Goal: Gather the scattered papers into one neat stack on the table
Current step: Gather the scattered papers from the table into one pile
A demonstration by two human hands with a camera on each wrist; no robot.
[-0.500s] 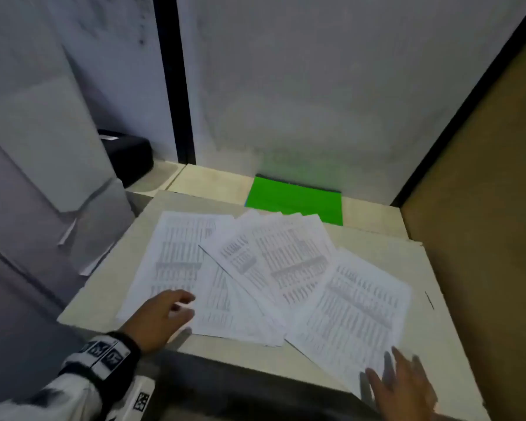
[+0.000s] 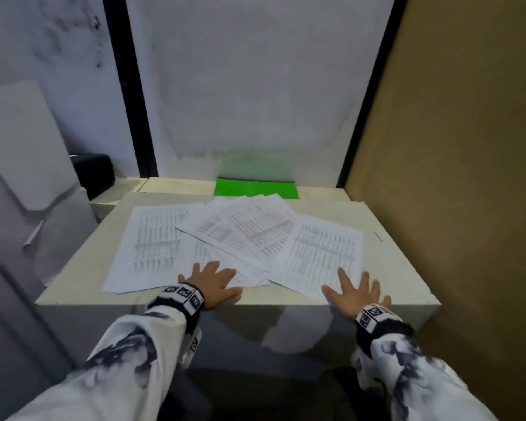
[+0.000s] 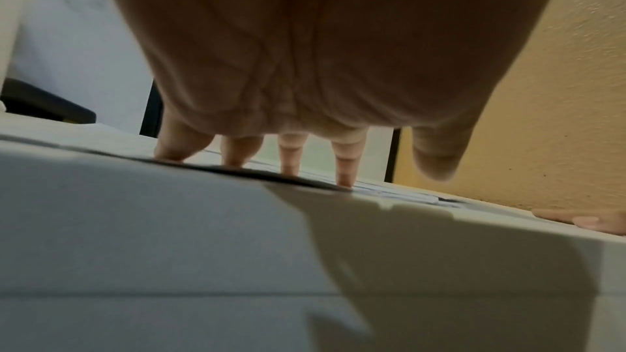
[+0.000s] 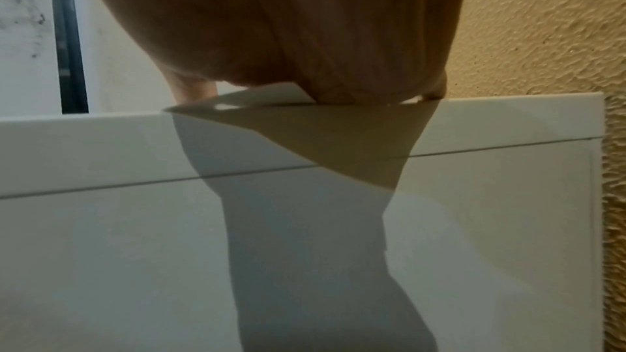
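Both hands moved fwd, flat on papers

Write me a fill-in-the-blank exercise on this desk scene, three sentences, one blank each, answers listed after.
1. The printed papers lie fanned out and overlapping, not yet in one neat ____.
2. Behind the papers, against the back wall, lies a flat ____-coloured folder.
3. The left hand and the right hand both rest with fingers spread at the table edge ____ to the person.

Missing words: stack; green; nearest
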